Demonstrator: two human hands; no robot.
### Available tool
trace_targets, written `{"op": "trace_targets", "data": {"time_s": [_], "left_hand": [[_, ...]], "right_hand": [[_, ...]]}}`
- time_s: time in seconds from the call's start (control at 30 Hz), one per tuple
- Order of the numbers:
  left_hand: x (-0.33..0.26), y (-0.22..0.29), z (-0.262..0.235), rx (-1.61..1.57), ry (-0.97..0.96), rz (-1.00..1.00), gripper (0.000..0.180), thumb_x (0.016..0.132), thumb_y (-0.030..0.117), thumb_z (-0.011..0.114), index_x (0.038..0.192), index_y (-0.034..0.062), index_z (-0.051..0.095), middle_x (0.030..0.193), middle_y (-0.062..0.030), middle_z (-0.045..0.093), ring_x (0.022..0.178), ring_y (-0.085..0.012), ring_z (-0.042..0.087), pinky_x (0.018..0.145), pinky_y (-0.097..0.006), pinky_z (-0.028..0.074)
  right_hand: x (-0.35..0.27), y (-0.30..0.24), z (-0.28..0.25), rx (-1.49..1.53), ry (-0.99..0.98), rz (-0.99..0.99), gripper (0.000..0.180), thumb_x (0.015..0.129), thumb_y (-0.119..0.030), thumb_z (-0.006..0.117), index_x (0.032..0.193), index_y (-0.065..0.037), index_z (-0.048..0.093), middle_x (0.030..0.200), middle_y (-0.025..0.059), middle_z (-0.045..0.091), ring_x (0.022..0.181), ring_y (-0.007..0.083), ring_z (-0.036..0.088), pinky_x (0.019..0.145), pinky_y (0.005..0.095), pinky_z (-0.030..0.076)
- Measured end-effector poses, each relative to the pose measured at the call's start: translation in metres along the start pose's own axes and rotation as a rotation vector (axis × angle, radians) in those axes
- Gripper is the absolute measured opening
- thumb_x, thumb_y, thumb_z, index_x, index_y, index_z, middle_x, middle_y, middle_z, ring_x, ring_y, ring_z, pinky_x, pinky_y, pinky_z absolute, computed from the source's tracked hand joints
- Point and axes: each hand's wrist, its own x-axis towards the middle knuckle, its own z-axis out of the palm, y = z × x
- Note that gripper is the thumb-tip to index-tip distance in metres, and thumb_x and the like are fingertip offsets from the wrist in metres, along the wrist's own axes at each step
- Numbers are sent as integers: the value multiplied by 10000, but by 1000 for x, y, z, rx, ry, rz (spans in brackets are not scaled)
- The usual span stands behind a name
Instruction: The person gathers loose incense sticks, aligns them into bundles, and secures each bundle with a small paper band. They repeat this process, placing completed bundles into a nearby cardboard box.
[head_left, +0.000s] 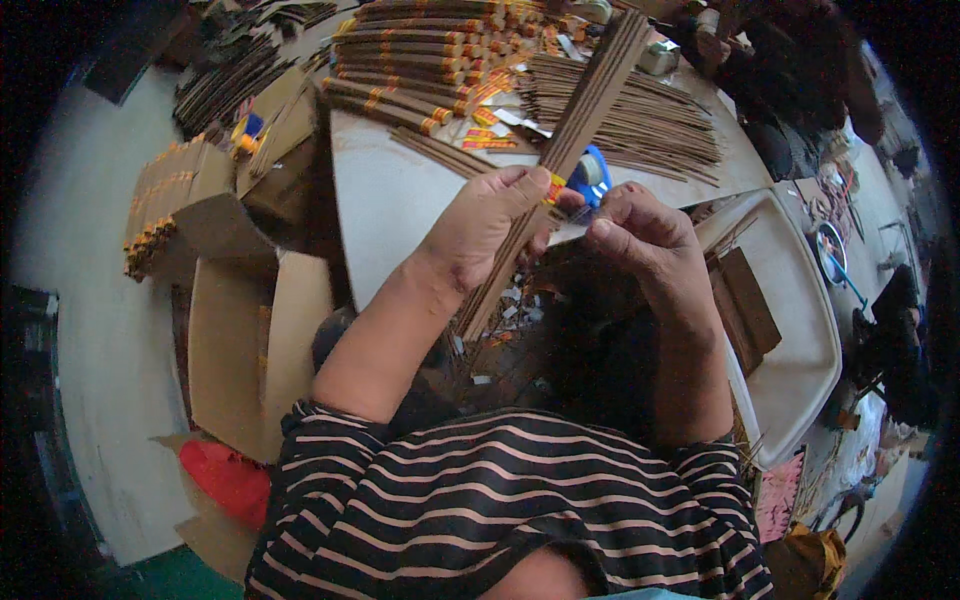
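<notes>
Nearby, brown sheets (745,305) in white tray (800,380).

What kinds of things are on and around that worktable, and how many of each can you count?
Bundle of brown sticks held in the hands: 1
Blue tape roll: 1
White tray: 1
Hands, left hand and right hand: 2
Loose stick pile: 1
Total: 6

A single head-worn fisheye view looks steeply down from above the person's striped chest, facing forward over the hands (560,225) to the worktop (400,200). The hands sit close, mid-frame; the worktop's far end reaches the top edge. Straight edges bow toward the dark circular rim (floor on the left).
</notes>
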Motion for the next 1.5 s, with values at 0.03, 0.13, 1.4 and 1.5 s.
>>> {"op": "trace_targets", "data": {"time_s": [0.03, 0.13, 1.4, 1.5], "left_hand": [[-14, 1, 8, -50, 44, -9, 297, 879, 286, 521, 986, 10, 536, 728, -29, 574, 486, -91, 517, 403, -197, 404], [-49, -4, 12, -112, 80, -19, 264, 871, 266, 538, 978, 25, 536, 750, -28, 579, 486, -95, 519, 404, -198, 404], [-123, -9, 37, -111, 57, 1, 243, 895, 258, 497, 951, 25, 537, 736, -27, 565, 516, -109, 534, 428, -204, 421], [-125, -11, 36, -205, -30, -11, 247, 891, 272, 501, 957, 36, 538, 732, -29, 564, 521, -125, 541, 424, -223, 419]], "right_hand": [[-2, -5, 6, -40, -36, -16, 143, 772, -113, 654, 735, -9, 564, 803, 10, 499, 762, 102, 476, 688, 239, 386], [-7, -7, 22, -132, -114, -120, 141, 775, -117, 654, 751, -5, 572, 770, 7, 494, 756, 109, 483, 681, 237, 390], [-43, -53, 59, -725, -104, -37, 294, 712, -225, 727, 795, 22, 590, 767, 55, 547, 707, 131, 516, 622, 259, 424], [-42, -38, 62, -37, -150, 3, 374, 689, -237, 744, 919, 6, 576, 849, 37, 577, 785, 140, 533, 705, 251, 432]]}}
